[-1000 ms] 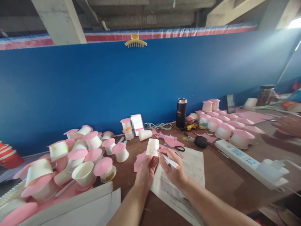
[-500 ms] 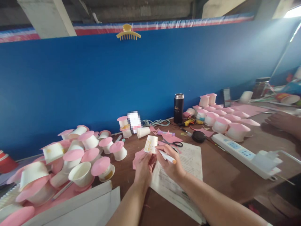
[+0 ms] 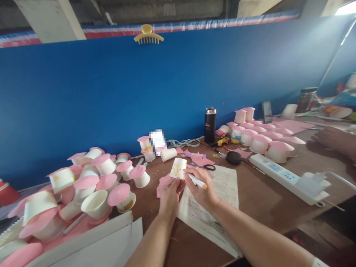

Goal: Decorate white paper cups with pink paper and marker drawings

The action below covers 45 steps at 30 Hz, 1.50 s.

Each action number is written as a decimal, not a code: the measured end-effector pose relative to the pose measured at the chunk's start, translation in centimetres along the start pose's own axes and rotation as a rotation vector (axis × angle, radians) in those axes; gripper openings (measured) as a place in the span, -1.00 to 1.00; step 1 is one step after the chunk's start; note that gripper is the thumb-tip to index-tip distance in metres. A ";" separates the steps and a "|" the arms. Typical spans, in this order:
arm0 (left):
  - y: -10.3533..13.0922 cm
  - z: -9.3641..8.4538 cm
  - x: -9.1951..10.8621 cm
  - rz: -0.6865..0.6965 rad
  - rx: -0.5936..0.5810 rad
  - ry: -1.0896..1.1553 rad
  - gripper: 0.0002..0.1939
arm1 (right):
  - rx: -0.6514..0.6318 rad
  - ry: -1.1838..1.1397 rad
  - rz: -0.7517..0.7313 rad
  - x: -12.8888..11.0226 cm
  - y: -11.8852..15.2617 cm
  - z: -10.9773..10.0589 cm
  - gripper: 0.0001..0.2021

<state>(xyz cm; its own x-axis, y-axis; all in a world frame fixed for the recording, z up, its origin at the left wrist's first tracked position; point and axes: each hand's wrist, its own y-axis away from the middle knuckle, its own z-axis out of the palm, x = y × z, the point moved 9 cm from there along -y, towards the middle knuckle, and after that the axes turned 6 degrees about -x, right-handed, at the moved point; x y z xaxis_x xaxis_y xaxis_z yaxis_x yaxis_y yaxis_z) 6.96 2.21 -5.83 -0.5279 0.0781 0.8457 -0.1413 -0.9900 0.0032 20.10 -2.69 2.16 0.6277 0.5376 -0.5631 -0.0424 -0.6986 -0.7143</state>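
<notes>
My left hand (image 3: 170,193) is closed around the lower end of a white paper cup (image 3: 178,167) with yellow-orange marks drawn on its side. My right hand (image 3: 202,189) grips a white marker pen (image 3: 198,180) with an orange end, its tip side at the cup's right edge. Beneath my hands lie a printed sheet of paper (image 3: 226,193) and a piece of pink paper (image 3: 162,185). Just beyond the cup are black-handled scissors (image 3: 209,167) and pink paper scraps (image 3: 201,160).
Many paper cups with pink paper discs (image 3: 101,163) crowd the left side; more pink-topped cups (image 3: 279,151) stand at right. A black flask (image 3: 210,126), a power strip (image 3: 278,178) and a black round object (image 3: 234,158) are on the table. Another person's hand (image 3: 338,139) rests far right.
The view has shifted slightly. My hands still hold the cup and marker in nearly the same place, with the marker and cup at slightly changed angles.
</notes>
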 end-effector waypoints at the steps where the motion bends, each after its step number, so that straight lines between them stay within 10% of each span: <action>1: 0.0 0.0 0.1 0.003 0.006 0.005 -0.83 | -0.007 0.004 -0.002 -0.1 0.0 0.0 -0.89; 45: 0.1 -0.7 0.7 -0.018 0.111 0.202 -0.71 | -0.030 0.064 -0.058 -0.6 0.0 0.7 -0.90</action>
<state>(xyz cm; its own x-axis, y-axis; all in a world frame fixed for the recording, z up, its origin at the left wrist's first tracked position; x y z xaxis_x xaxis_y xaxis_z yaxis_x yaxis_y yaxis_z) 5.96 2.23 -5.67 -0.6847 0.1072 0.7209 -0.0653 -0.9942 0.0859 19.21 -2.67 2.23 0.6768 0.5471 -0.4925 0.0185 -0.6815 -0.7316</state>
